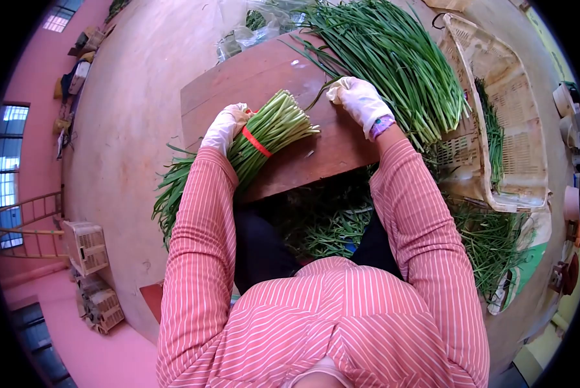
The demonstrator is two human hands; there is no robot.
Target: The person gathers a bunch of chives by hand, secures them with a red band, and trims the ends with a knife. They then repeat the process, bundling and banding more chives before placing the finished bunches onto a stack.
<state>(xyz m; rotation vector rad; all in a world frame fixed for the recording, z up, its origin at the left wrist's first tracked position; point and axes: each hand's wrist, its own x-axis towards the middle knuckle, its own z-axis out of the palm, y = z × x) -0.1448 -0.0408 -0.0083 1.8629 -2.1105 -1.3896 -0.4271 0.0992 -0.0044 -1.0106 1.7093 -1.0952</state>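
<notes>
here, bundle [283, 123] overhangs board [348, 145] edge, right hand [361, 102] apart

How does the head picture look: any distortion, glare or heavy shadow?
Head view: strong fisheye bending, black corners; glare washing out the tall barred window; deep shadow beneath the near edge of the brown wooden board; red-banded bundle of green stalks reasonably clear.

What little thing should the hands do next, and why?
Perhaps the right hand should lay the dark strand aside, since it seems to trail from that hand near the green bundle, which a red band circles and the left hand holds.
</notes>
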